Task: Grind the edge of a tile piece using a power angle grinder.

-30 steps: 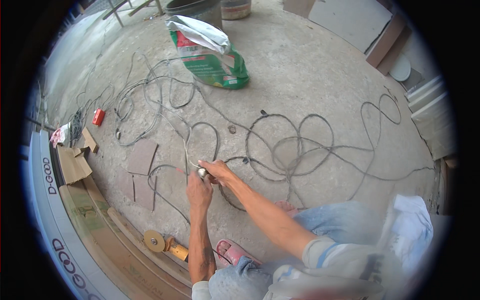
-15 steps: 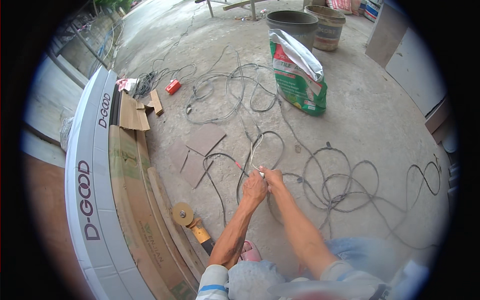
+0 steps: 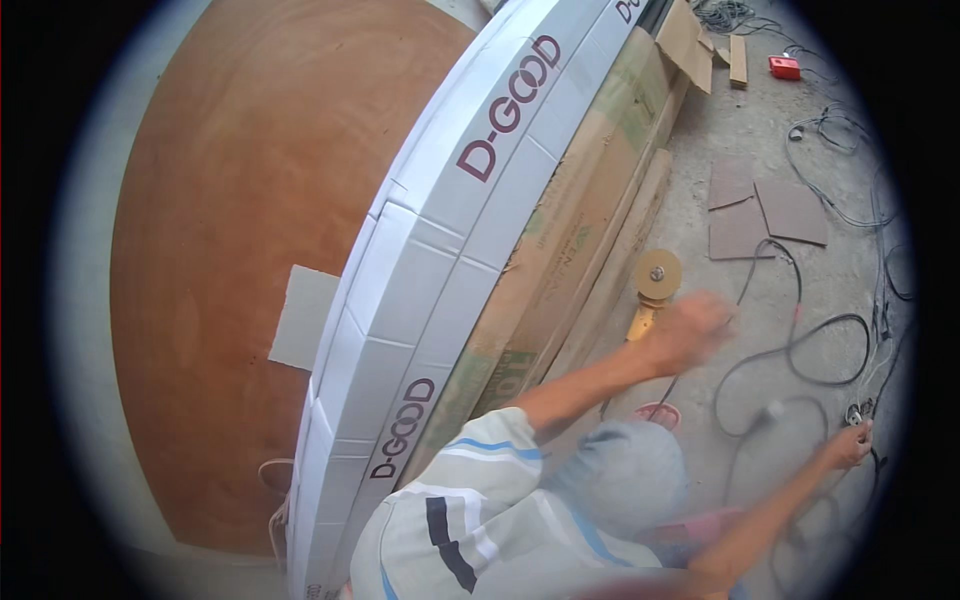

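My left hand (image 3: 690, 330), smeared by motion, is beside the yellow body of an angle grinder (image 3: 642, 320) and partly covers it. The grinder's round tan disc (image 3: 657, 274) shows past the hand. Whether these fingers touch anything is not clear. Out to the right, my right hand (image 3: 848, 446) is closed on a small whitish cable connector (image 3: 855, 413), with thin wires running up from it. Black cable (image 3: 790, 360) loops over the concrete between my hands. A blurred pale piece (image 3: 772, 409) lies along it, too smeared to name.
Long cardboard boxes (image 3: 560, 240) and white-wrapped packages (image 3: 420, 240) run along my left. A brown board (image 3: 240, 200) lies beyond them. Broken brown tiles (image 3: 750, 210) and a red box (image 3: 784, 68) are on the floor ahead, near more coiled cable (image 3: 835, 130).
The view has swung left. My hands, together at the white connector before, are now apart: the left has moved over to the grinder, while the right stays with the connector.
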A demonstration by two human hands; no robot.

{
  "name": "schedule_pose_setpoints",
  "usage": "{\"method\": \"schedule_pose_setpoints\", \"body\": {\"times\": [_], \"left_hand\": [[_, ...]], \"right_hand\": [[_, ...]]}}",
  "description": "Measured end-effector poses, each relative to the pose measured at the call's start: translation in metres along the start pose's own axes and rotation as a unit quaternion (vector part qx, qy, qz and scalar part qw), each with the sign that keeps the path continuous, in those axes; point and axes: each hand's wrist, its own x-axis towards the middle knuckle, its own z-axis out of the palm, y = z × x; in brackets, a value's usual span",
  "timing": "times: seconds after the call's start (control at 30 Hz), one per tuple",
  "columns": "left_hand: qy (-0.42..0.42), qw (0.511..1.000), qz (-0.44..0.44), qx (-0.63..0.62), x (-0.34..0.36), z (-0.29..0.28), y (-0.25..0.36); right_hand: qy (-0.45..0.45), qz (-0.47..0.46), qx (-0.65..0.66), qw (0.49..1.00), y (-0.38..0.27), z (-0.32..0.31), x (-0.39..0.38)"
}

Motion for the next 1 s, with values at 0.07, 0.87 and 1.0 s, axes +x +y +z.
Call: {"method": "schedule_pose_setpoints", "body": {"times": [0.07, 0.87, 1.0], "left_hand": [[0.137, 0.989, -0.038, 0.045, -0.013, -0.107, 0.008], [0.198, 0.878, -0.37, 0.229, -0.125, -0.453, -0.083], [0.161, 0.883, -0.393, 0.201, -0.024, -0.445, -0.004]], "right_hand": [[-0.062, -0.056, 0.138, 0.987, -0.047, 0.001, -0.021], [-0.377, -0.001, -0.039, 0.925, -0.119, -0.483, -0.168], [-0.294, 0.128, 0.006, 0.947, -0.109, -0.577, -0.191]]}}
